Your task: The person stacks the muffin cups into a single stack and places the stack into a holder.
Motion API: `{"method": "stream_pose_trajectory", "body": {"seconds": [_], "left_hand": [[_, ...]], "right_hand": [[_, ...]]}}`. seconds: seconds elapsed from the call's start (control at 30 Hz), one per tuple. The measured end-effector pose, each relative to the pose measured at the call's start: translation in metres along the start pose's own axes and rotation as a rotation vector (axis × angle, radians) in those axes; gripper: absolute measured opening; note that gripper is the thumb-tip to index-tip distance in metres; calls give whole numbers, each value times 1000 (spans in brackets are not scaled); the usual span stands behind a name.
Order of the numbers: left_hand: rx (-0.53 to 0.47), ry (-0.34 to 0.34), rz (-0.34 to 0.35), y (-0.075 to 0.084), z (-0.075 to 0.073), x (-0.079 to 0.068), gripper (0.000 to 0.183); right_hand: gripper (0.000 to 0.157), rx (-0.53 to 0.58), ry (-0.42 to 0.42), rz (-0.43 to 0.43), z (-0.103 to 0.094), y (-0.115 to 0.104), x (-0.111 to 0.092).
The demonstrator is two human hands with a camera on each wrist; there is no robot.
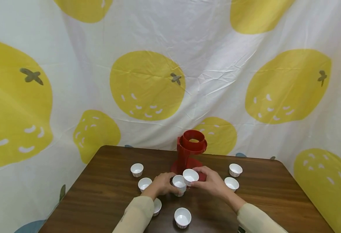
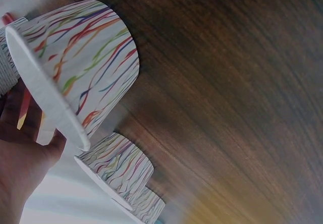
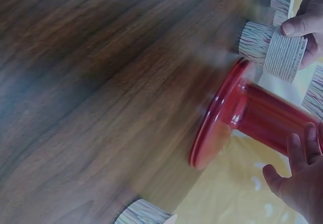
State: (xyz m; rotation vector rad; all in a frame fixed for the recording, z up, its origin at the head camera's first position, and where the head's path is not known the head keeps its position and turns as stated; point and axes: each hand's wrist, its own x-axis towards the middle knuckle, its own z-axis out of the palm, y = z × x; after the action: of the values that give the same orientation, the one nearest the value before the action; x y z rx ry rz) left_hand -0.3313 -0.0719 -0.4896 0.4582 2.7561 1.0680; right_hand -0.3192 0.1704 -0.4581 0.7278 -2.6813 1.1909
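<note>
My left hand [image 1: 162,184] grips a short stack of white paper cups [image 1: 179,186] over the middle of the table; several nested rims show in the right wrist view. A single white paper cup [image 1: 191,176] is pinched between the thumb and fingers of my right hand [image 1: 212,181], its rim slightly higher and right against the stack. Behind both hands stands a red plastic stand [image 1: 183,157] with a round ring at its top. In the left wrist view, a cup with coloured streaks [image 2: 86,62] fills the foreground, near my left hand [image 2: 22,158].
Loose cups stand on the brown wooden table [image 1: 106,187]: a far-left cup [image 1: 137,170], a cup beside my left wrist [image 1: 145,183], a front cup [image 1: 182,217] and two at right, including a rear cup [image 1: 235,170]. A lemon-print cloth [image 1: 211,64] hangs behind.
</note>
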Motion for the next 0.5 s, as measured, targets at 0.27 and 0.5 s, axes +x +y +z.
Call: {"method": "stream_pose_trajectory", "body": {"seconds": [0.27,0.5], "left_hand": [[11,9,6,1,-1,-2,56],[10,10,6,3,-2,-4,58]], "right_hand": [[53,42,-24,11,6,-9,10],[52,33,-27,11,11,-11,14]]}}
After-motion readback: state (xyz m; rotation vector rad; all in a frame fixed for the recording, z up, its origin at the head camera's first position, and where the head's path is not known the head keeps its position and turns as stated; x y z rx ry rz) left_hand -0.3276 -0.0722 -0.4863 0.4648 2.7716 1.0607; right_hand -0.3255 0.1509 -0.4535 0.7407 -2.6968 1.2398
